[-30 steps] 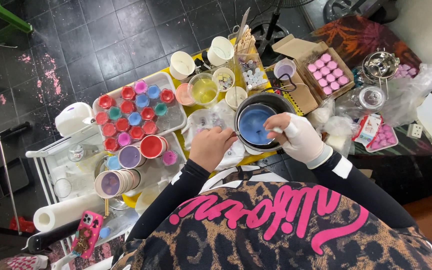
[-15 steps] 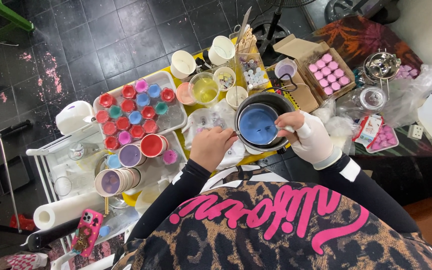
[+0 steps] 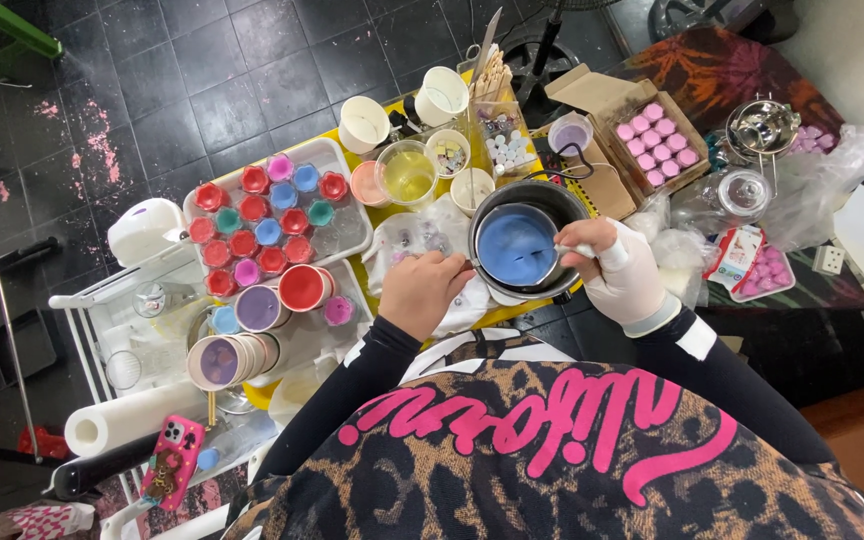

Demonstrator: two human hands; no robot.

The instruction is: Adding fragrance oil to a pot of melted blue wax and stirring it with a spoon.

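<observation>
My gloved right hand [image 3: 622,275] pinches a thin stirrer at the rim of the pot of blue liquid [image 3: 517,245] — my bare left hand [image 3: 424,290] grips its near edge. The pot sits on the yellow table [image 3: 392,215], right of a tray of small coloured cups [image 3: 267,215].

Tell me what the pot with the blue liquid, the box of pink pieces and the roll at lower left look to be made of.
Pot: metal, probably; dark, thin rim with a dull sheen.
Blue liquid: opaque and smooth, perhaps melted wax.
Box: brown cardboard, matte, flaps folded open.
Roll: white paper, soft matte surface, wound in a cylinder.
</observation>
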